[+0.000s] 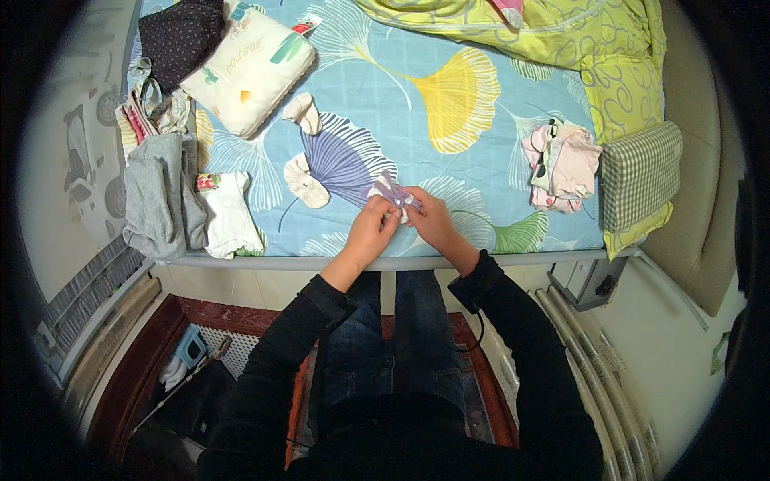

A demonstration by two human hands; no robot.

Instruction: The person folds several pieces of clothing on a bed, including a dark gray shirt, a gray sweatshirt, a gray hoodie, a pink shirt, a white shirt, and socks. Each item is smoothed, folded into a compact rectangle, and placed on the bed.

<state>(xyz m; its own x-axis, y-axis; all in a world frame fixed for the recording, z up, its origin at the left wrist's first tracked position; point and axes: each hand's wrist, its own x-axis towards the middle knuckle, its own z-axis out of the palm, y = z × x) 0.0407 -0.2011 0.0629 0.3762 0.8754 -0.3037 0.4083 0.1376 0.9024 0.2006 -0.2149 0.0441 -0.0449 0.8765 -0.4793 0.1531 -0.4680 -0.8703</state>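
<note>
Both hands meet over the bed near its front edge, on a small purple-and-white cloth piece (pixel 388 189) whose exact kind I cannot make out. My left hand (pixel 374 228) pinches its near left side, fingers closed. On the other side, my right hand (pixel 429 215) grips it with thumb and fingers. To the left on the sheet lie two pale socks: one speckled white sock (pixel 306 181) flat, and one crumpled sock (pixel 304 114) farther back. Beneath everything is a blue bedsheet (pixel 385 104) with large leaf prints.
At left lie grey folded clothing (pixel 160 200), a white garment (pixel 231 212), a cream pillow (pixel 253 72) and dark patterned cloth (pixel 183 40). Small folded pink clothes (pixel 571 164) lie right, beside a checked pillow (pixel 642 176). A yellow-green quilt (pixel 545 36) covers the far right. A metal bed rail (pixel 321 263) runs along the front.
</note>
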